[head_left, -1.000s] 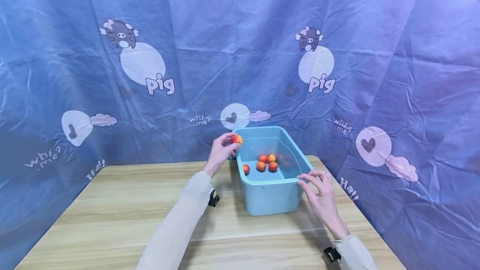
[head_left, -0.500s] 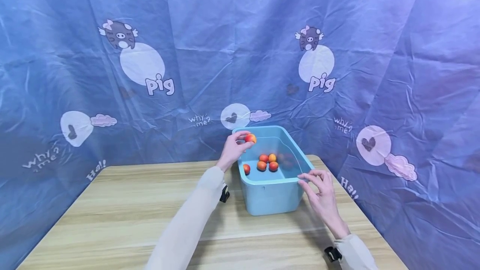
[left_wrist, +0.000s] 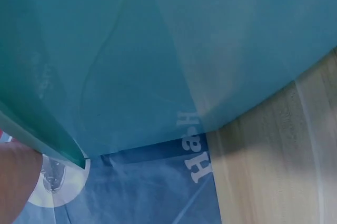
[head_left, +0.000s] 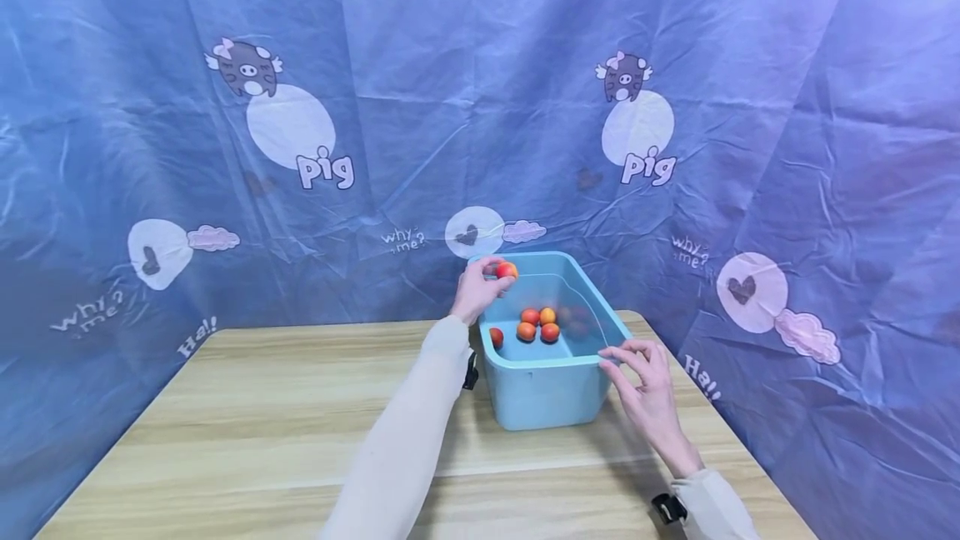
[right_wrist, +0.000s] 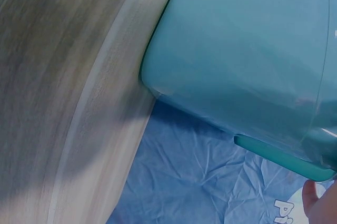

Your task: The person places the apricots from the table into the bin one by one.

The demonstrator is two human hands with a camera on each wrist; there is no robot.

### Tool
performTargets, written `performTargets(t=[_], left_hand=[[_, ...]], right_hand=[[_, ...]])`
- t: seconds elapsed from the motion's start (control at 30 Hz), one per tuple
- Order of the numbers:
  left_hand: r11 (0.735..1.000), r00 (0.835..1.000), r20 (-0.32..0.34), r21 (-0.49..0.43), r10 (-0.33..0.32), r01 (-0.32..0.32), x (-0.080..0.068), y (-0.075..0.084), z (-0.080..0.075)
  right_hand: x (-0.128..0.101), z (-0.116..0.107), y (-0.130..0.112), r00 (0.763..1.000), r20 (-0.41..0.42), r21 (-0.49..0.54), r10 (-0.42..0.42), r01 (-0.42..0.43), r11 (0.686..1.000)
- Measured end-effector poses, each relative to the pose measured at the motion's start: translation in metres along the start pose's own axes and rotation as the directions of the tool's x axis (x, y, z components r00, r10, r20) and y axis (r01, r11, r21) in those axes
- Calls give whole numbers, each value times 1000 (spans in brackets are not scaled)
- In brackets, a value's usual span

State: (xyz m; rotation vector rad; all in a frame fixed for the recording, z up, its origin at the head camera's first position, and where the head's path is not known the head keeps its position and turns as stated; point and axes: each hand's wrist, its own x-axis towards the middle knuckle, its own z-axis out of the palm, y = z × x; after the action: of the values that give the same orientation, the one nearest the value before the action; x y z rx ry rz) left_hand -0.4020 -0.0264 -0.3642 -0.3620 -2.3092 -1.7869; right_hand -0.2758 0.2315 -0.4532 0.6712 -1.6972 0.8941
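Head view: left hand (head_left: 474, 292) fingers pinch peach (head_left: 506, 270) above bin (head_left: 543, 394); right hand (head_left: 647, 390) relaxed.

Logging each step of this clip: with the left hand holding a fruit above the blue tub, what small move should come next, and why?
Probably lower and release: the left hand pinches an orange-red fruit over the tub, where four similar fruits already lie, while the right hand touches its near corner.
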Motion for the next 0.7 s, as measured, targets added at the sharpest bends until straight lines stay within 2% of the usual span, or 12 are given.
performTargets(t=[0.2, 0.37, 0.53, 0.6, 0.7], left_hand=[[998, 1000, -23, 57, 20, -19, 3, -5, 2], [989, 999, -19, 142, 39, -36, 0, -4, 4], [956, 997, -18, 288, 69, -61, -1, 0, 9], [940, 998, -13, 337, 65, -57, 0, 0, 11], [929, 999, -10, 368, 45, -38, -1, 0, 13]], right_hand=[[-4, 1, 7, 1000, 13, 6, 5, -5, 1000], [-1, 0, -1, 1000, 7, 0, 3, -3, 1000], [10, -3, -23, 1000, -3, 14, -1, 1, 1000], [13, -4, -29, 1000, -8, 15, -6, 6, 1000], [14, -5, -34, 1000, -8, 14, -4, 4, 1000]])
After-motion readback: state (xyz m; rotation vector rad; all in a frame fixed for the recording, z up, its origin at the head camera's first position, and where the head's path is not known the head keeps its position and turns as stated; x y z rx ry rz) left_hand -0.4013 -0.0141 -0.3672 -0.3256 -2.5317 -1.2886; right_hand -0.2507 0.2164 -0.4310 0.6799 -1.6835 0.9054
